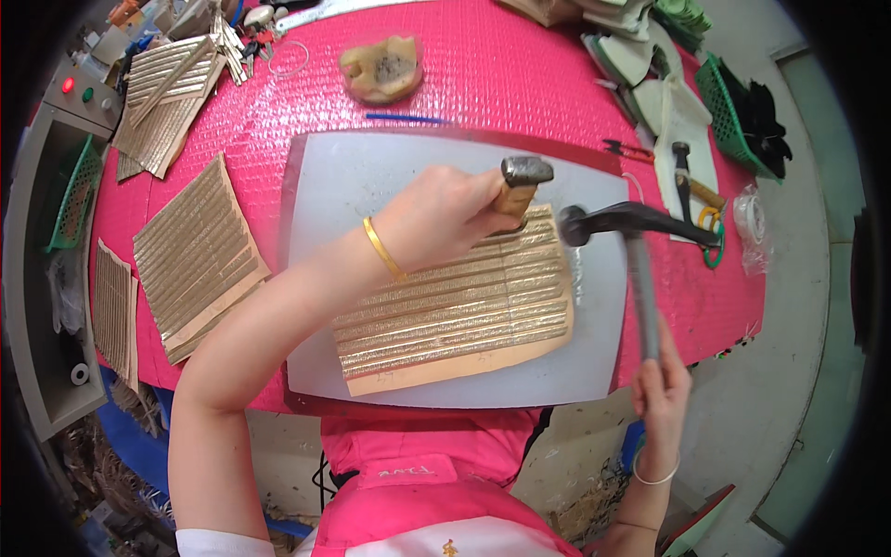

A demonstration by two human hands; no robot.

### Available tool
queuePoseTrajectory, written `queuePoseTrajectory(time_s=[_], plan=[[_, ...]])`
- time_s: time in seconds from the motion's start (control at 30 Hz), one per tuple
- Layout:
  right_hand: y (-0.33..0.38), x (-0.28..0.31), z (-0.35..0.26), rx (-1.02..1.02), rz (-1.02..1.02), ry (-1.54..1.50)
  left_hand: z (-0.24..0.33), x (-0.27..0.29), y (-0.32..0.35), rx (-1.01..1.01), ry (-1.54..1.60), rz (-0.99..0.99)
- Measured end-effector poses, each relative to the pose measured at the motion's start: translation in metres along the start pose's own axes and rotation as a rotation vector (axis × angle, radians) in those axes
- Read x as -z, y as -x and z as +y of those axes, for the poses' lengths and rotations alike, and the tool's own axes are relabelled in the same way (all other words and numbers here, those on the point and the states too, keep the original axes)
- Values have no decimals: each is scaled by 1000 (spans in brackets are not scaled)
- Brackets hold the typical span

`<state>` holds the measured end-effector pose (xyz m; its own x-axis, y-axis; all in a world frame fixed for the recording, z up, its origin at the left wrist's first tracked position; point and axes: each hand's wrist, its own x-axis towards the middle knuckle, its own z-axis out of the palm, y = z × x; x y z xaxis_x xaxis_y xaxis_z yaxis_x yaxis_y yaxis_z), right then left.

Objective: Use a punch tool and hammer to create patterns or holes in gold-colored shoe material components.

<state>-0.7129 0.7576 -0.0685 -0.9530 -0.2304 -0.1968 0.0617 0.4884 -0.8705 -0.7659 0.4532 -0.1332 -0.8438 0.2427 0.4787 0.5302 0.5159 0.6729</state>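
**Everything lined up around the centre**

And the whole scene is carried by a broad, glossy pink table cover. At its centre a flat, translucent white board is laid, probably to take blows. On that, a ribbed, metallic-gold sheet is spread flat, ribs roughly crosswise, perhaps so the tool can be set row by row. Over at nine o'clock, a similar ribbed gold piece is kept off the board, seemingly within easy reach.

Now, at three o'clock, a black-headed hammer with a grey shaft is held up by the right hand, fingers closed low on the shaft, likely for leverage. Near twelve, a short, steel-capped wooden-handled tool is gripped upright by the left hand, fingers wrapped tight, cap left bare, apparently for striking. Its lower end cannot be seen.
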Motion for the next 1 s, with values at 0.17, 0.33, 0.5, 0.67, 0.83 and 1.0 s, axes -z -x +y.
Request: queuePoseTrajectory(time_s=[0.17,0.33,0.5,0.67,0.83,1.0], plan=[[-7,54,-103,881,938,-226,4,1,-1,9,-45,-55],[22,87,-97,1051,396,-332,5,-5,-5,-66,-62,-51],[3,15,-89,271,25,581,-1,1,1,-41,-141,-82],[9,-6,-39,-19,-87,294,7,-5,-1,-39,-136,-108],[1,-21,-15,-4,-79,308,15,8,-5,74,280,127],[-1,-18,-8,-26,-99,215,38,18,0,296,352,-1]])
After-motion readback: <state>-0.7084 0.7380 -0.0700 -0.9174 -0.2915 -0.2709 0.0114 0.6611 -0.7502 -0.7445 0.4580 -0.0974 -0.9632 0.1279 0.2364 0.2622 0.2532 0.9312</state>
